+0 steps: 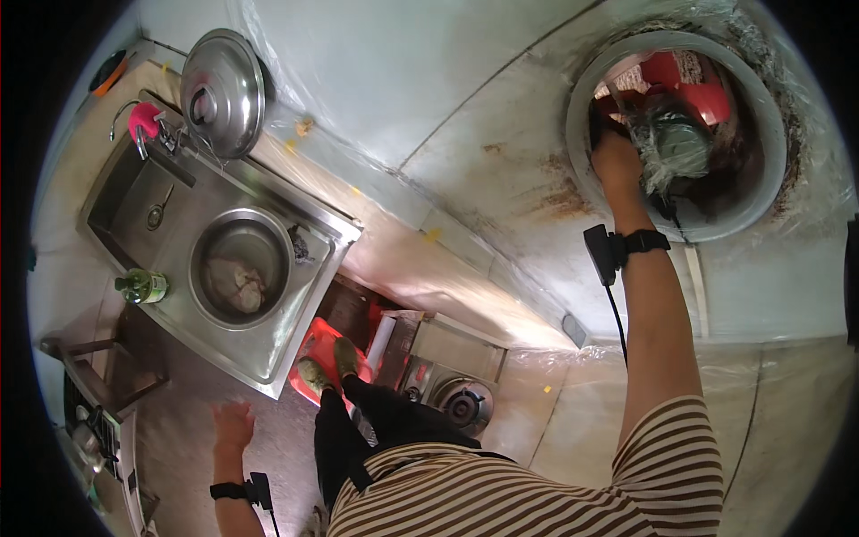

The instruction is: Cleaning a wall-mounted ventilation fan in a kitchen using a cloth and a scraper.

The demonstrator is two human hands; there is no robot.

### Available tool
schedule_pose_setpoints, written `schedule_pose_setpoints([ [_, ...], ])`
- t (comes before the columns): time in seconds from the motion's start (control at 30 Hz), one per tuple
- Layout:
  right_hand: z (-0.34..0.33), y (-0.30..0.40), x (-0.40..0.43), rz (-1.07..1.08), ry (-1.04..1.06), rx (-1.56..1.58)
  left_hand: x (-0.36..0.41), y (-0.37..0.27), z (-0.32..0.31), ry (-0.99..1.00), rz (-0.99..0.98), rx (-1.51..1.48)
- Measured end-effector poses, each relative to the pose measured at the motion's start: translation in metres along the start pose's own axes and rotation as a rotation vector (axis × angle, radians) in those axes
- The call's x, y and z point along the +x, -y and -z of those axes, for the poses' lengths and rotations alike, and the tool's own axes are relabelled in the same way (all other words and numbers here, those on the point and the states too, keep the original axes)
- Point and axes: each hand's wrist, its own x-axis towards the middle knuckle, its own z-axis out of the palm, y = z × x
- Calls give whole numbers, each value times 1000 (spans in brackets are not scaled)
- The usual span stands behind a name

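My right hand [617, 161] reaches into a round wall opening [576, 134] with a pale rim. Its fingers are hidden in shadow, so what they touch cannot be told. Beside it is a rounded motor-like object [681, 144] partly wrapped in clear plastic, with red blade-like parts [704, 101] behind. A dark cord runs down over the rim. My left hand [233, 424] hangs low on the other side, empty with its fingers apart, past the lower edge of the steel sink unit [268, 382].
My feet stand on a red plastic stool [322, 339] between the sink unit and a gas stove [464, 405]. On the sink unit are a metal basin [201, 295] holding pale meat and a green bottle [142, 286]. A large metal lid [228, 94] leans by the wall.
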Motion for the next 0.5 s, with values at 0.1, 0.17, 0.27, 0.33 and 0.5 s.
schedule_pose_setpoints([
  [0.1,6,7,10,-26,47,-47,1,-4,3,-25,-25,47],
  [0.17,17,22,12,-114,94,-33,3,-7,7,-14,-30,20],
  [0.27,11,18,19,-229,126,29,4,-12,19,11,-24,30],
  [0.33,2,11,29,-254,110,85,4,-4,18,0,-34,16],
  [0.5,-12,9,33,3,-56,344,2,-7,35,29,-12,-3],
])
